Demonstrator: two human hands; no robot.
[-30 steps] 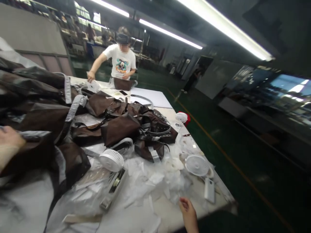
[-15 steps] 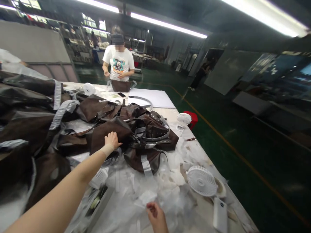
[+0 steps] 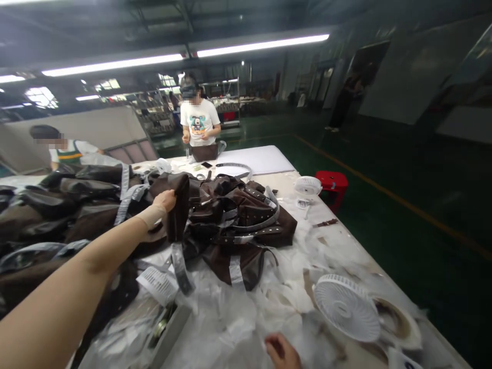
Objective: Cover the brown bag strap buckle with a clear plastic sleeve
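While the left arm stretches out across the table (image 3: pixel 346 236), we see the left hand (image 3: pixel 166 200) closed on the edge of a dark brown bag (image 3: pixel 179 207), thumb and fingers pinching it so that it stands lifted above the heap of brown bags (image 3: pixel 246 215) in the middle of the table. A grey strap (image 3: pixel 180 266) hangs down from the held piece. The right hand (image 3: pixel 282 351) sits low at the near edge over crumpled white wrapping (image 3: pixel 238 307); only part of it shows, so we cannot tell its grip. A white fan (image 3: pixel 348 307) lies just right of it. At the far end a person in a white T-shirt (image 3: pixel 200 123) stands over another brown piece.
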